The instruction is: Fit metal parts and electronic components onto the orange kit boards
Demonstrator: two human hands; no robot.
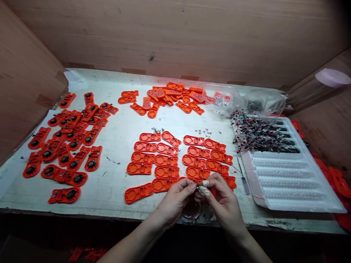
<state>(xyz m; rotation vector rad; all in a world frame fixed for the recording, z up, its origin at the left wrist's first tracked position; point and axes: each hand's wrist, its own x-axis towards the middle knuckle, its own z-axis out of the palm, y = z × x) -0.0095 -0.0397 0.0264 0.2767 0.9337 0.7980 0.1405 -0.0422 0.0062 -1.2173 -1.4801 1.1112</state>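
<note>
Orange casings (166,160) lie hollow side up in columns toward the front edge of the surface (106,197), presumably so each cavity stays reachable. Near that edge, the left hand (175,200) and right hand (226,201) meet, pinched narrow on a small piece (197,186) (too covered for me to identify), apparently steadying it. By the right edge, a white tray (333,205) keeps wired boards (263,135) bunched together.
</note>
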